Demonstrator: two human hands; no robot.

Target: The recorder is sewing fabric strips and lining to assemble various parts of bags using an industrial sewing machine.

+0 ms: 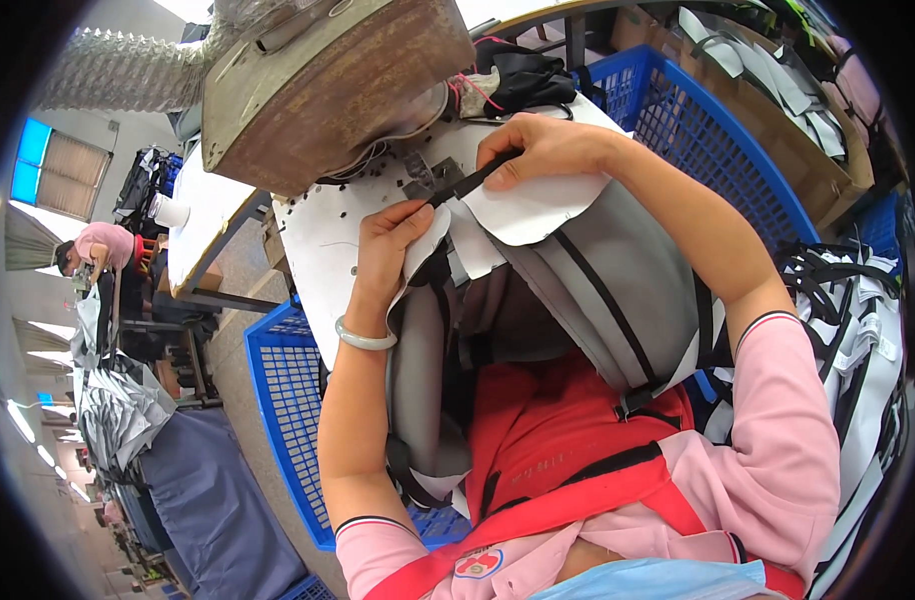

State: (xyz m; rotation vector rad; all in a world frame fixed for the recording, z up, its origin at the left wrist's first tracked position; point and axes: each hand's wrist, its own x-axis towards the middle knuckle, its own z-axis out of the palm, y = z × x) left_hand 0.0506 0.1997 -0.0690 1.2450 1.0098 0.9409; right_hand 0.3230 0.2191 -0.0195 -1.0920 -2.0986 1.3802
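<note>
A short black webbing strap (pixel 468 186) is stretched between my two hands over the white tabletop (pixel 313 235). My left hand (pixel 390 248) is closed, its thumb and fingers pinching the strap's near end. The far end is gripped by my right hand (pixel 550 150), thumb pressed against the fingers. Below hangs a large grey fabric bag piece (pixel 618 275) with black trim, white flaps (pixel 528 212) at its top. Its lower part drapes over my red apron (pixel 568 425). Just beyond the strap, a small metal fixture (pixel 433 178) stands close to both hands.
A rusty metal housing (pixel 328 85) with a silver duct (pixel 128 70) overhangs the table. Black scraps dot the tabletop. Blue crates (pixel 288 400) stand left and right. Strapped white pieces (pixel 858 350) pile up at right, beside a cardboard box (pixel 838 190). Another person (pixel 106 245) works far left.
</note>
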